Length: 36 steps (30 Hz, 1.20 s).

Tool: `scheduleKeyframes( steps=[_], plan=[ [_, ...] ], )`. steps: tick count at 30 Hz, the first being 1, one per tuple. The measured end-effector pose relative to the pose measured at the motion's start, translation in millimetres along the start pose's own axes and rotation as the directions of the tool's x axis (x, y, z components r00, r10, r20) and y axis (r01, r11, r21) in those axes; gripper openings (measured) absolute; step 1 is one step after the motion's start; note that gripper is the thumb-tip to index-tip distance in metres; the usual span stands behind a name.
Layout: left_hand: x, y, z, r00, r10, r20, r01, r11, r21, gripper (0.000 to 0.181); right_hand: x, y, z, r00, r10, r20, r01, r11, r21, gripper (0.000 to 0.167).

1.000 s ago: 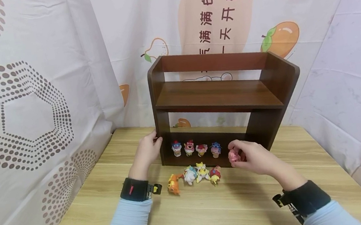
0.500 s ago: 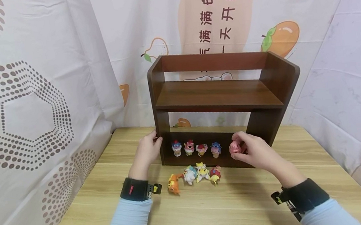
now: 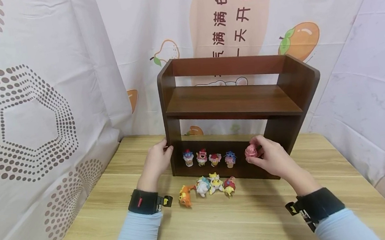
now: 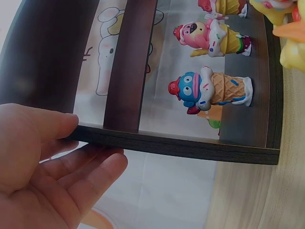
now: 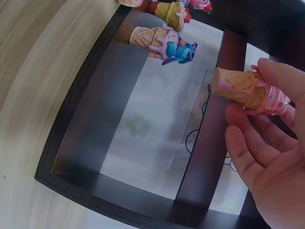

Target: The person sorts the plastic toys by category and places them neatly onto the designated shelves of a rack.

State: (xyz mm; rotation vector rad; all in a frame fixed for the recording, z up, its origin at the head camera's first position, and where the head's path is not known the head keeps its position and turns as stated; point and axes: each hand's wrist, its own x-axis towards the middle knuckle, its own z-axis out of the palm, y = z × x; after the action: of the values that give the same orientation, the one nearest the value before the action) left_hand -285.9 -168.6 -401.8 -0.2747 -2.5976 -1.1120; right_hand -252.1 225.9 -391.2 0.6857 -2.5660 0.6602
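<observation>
Figurines (image 3: 251, 151) number nine: right hand (image 3: 274, 157) pinches one, left hand (image 3: 156, 159) grips one shelf (image 3: 232, 99).

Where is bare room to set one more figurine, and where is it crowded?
Free: the upper shelf, between side panels; the lower shelf, from the blue-eared cone figurine to the right side panel, near the right hand; the tabletop in front of the loose figurines. Crowded: the lower shelf's left part, with four cone figurines, and around the loose ones.

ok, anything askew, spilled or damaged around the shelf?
Nothing spilled or visibly damaged. Only untidy bit: four figurines jumbled on the table in front of the shelf, unlike the upright row of four inside it.
</observation>
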Motion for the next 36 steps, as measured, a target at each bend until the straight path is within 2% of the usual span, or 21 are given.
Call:
scheduleKeyframes(
  steps=[10, 26, 36],
  plan=[
    [0.1, 0.5, -0.7, 1.000, 0.005, 0.000, -0.005, 1.000, 0.009, 0.050, 4.6, 12.2, 8.5, 0.999, 0.039, -0.012, -0.039, 0.999, -0.003, 0.049],
    [0.3, -1.0, -0.1, 1.000, 0.008, -0.010, -0.008, 1.000, 0.001, 0.047, 8.2, 25.8, 32.8, 0.988, 0.139, 0.063, -0.140, 0.990, 0.008, 0.048],
    [-0.4, -0.1, -0.9, 1.000, 0.022, -0.016, -0.022, 1.000, 0.010, 0.048, 9.1, 30.4, 49.9, 0.986, 0.143, 0.085, -0.143, 0.990, -0.002, 0.046]
  ],
)
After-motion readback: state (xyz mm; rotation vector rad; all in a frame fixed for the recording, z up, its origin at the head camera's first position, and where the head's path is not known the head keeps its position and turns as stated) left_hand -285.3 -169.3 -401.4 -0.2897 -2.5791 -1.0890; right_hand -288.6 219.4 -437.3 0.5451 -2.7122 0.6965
